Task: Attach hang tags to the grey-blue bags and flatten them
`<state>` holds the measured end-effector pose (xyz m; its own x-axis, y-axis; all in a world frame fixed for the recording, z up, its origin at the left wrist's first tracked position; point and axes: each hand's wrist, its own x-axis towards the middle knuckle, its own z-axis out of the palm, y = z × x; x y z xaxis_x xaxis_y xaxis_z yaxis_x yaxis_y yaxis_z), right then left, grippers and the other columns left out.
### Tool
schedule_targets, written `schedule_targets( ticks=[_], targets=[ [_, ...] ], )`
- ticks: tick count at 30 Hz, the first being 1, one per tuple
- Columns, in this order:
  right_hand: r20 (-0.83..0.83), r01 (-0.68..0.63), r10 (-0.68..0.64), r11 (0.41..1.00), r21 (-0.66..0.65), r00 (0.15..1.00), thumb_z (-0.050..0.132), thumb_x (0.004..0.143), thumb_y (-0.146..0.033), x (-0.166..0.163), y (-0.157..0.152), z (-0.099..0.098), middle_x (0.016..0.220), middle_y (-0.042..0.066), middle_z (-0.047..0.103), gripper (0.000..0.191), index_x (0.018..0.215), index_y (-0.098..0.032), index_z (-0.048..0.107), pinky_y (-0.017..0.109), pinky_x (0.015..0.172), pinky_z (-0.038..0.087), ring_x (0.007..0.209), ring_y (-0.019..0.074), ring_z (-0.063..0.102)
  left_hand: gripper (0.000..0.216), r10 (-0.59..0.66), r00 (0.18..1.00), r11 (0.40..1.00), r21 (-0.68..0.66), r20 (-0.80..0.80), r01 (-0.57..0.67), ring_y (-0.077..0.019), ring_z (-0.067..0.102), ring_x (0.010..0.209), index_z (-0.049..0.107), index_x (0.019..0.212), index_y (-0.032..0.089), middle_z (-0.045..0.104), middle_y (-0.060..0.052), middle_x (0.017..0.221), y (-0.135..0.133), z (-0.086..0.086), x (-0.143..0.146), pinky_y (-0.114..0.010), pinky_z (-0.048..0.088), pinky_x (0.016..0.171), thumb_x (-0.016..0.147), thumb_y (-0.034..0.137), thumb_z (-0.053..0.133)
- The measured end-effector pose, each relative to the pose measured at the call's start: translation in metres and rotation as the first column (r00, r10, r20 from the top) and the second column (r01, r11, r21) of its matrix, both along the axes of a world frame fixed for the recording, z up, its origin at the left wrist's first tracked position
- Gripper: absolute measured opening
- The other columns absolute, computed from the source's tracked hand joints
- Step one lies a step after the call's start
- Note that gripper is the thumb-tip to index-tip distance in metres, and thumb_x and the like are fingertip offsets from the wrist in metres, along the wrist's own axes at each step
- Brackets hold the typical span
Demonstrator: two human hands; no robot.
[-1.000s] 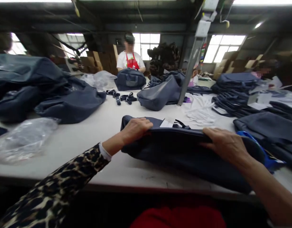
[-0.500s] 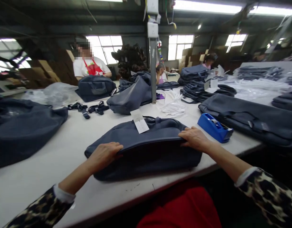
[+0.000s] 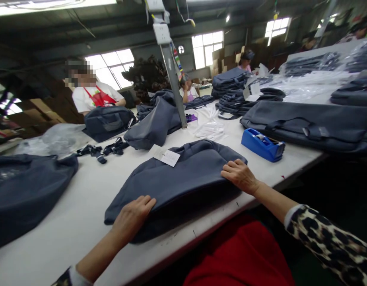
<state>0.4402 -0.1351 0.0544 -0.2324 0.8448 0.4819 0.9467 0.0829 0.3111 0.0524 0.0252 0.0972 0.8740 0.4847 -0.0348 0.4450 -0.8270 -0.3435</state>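
Note:
A dark blue-grey bag (image 3: 183, 178) lies on the white table near its front edge. My left hand (image 3: 137, 214) grips the bag's near edge at the left, fingers over the top. At the right end of the same edge, my right hand (image 3: 238, 173) is closed on the fabric. Both thumbs are hidden under the edge. A white paper tag (image 3: 170, 158) rests on the bag's far left side, beside a handle (image 3: 189, 149).
A blue tape dispenser (image 3: 262, 145) stands right of the bag, before a long flat bag (image 3: 308, 123). A metal post (image 3: 173, 79) rises behind. Dark straps (image 3: 101, 151) and another bag (image 3: 28, 190) lie left. A person in a red apron (image 3: 101, 97) stands across the table.
The bag's top has tipped toward me and looks flatter, with both hands still gripping its edge. The tag has shifted with it. My view has tilted and turned slightly right.

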Motion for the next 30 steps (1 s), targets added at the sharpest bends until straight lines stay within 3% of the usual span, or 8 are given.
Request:
schedule_targets(
  ticks=[6,12,15,19,23,25,28,30],
  targets=[
    [-0.023,-0.069,0.07,0.997,0.042,0.997,0.046,0.099,-0.017,0.007,-0.014,-0.036,0.089,0.004,0.065,0.023,0.085,-0.022,0.063,0.034,0.078,0.028,0.083,0.0194,0.047,0.054,-0.173,0.982,0.958,0.246,0.077,0.15,-0.0193,0.057,0.083,0.052,0.137,0.017,0.061,-0.006,0.098,-0.018,-0.057,-0.022,-0.032,0.049,0.076,0.088,-0.004,0.043],
    [-0.046,-0.12,0.122,0.992,0.045,0.991,0.051,0.095,-0.012,0.013,-0.023,-0.058,0.11,0.006,0.066,0.014,0.091,-0.019,0.062,0.035,0.081,0.031,0.091,0.0199,0.05,0.07,-0.185,0.978,0.96,0.231,0.098,0.159,-0.0188,0.055,0.082,0.028,0.155,0.017,0.059,-0.005,0.097,-0.026,-0.094,-0.028,-0.032,0.048,0.076,0.089,-0.001,0.043],
    [-0.076,-0.118,0.117,0.993,-0.018,0.99,0.061,0.089,-0.018,0.013,-0.031,-0.058,0.115,0.007,0.066,0.004,0.093,-0.018,0.062,0.037,0.083,0.033,0.094,0.0217,0.052,0.076,-0.206,0.97,0.962,0.207,0.128,0.177,-0.019,0.055,0.081,0.015,0.158,0.018,0.061,-0.005,0.098,-0.023,-0.095,-0.031,-0.033,0.048,0.077,0.089,-0.002,0.039],
    [-0.159,-0.121,0.109,0.991,-0.063,0.981,0.068,0.085,-0.042,0.004,-0.046,-0.057,0.119,0.01,0.065,0.028,0.098,-0.017,0.063,0.039,0.087,0.033,0.099,0.0246,0.053,0.08,-0.219,0.963,0.968,0.159,0.155,0.194,-0.0183,0.057,0.082,0.01,0.159,0.023,0.063,-0.004,0.101,-0.021,-0.093,-0.035,-0.033,0.047,0.08,0.087,-0.005,0.033],
    [-0.155,-0.072,0.061,0.995,-0.065,0.986,0.063,0.087,-0.058,-0.014,-0.058,-0.063,0.121,0.014,0.062,0.064,0.138,-0.022,0.051,0.044,0.092,0.031,0.102,0.027,0.053,0.083,-0.241,0.955,0.967,0.122,0.171,0.223,-0.0173,0.061,0.084,0.012,0.159,0.027,0.065,-0.003,0.103,-0.02,-0.093,-0.044,-0.031,0.049,0.083,0.084,-0.005,0.029],
    [-0.127,-0.05,0.038,0.995,-0.089,0.991,0.061,0.09,-0.055,-0.021,-0.062,-0.066,0.124,0.015,0.06,0.067,0.148,-0.028,0.041,0.046,0.093,0.029,0.105,0.0273,0.053,0.08,-0.274,0.945,0.961,0.092,0.178,0.261,-0.0163,0.064,0.086,0.015,0.158,0.029,0.066,-0.003,0.105,-0.017,-0.09,-0.053,-0.029,0.051,0.084,0.086,-0.002,0.029],
    [-0.152,-0.033,0.02,0.995,-0.089,0.988,0.058,0.091,-0.055,-0.027,-0.064,-0.072,0.126,0.015,0.058,0.064,0.147,-0.03,0.041,0.047,0.096,0.027,0.11,0.028,0.051,0.058,-0.356,0.918,0.934,0.028,0.175,0.357,-0.0187,0.067,0.09,0.03,0.154,0.025,0.069,-0.005,0.109,-0.009,-0.073,-0.055,-0.027,0.056,0.081,0.097,0.029,0.042],
    [-0.179,-0.029,0.014,0.996,-0.08,0.984,0.057,0.091,-0.057,-0.027,-0.064,-0.076,0.127,0.015,0.058,0.063,0.147,-0.031,0.042,0.048,0.097,0.027,0.112,0.0284,0.05,0.055,-0.393,0.906,0.915,-0.032,0.159,0.403,-0.0204,0.069,0.086,0.051,0.14,0.025,0.071,-0.005,0.106,-0.003,-0.055,-0.035,-0.027,0.058,0.073,0.094,0.054,0.051]
  ],
)
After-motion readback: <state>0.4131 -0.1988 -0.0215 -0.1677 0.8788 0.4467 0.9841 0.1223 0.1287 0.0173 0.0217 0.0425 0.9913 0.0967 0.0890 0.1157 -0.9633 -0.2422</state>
